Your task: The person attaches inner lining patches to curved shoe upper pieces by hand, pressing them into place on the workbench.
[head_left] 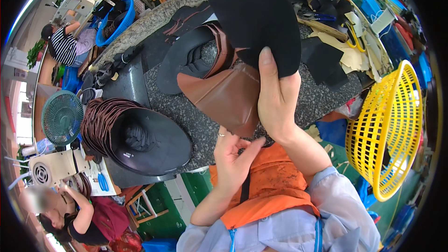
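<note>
My right hand (276, 98) grips a black piece of leather-like material (258, 25) by its lower edge and holds it up over the speckled stone worktable (196, 121). Under it hangs a brown leather piece (226, 95), folded, its lower tip near my left hand (233, 156). That hand is at the table's near edge with fingers apart, fingertips touching the brown piece's bottom corner; a ring is on one finger. An orange apron (268, 186) covers my lap.
Stacks of curved black and brown leather cutouts (140, 135) lie on the left of the table. A yellow plastic basket (389, 126) stands at right, a green fan (61, 117) at left. Other people sit at far left (65, 44) and lower left (79, 219). Scissors and scraps (352, 37) lie at the back right.
</note>
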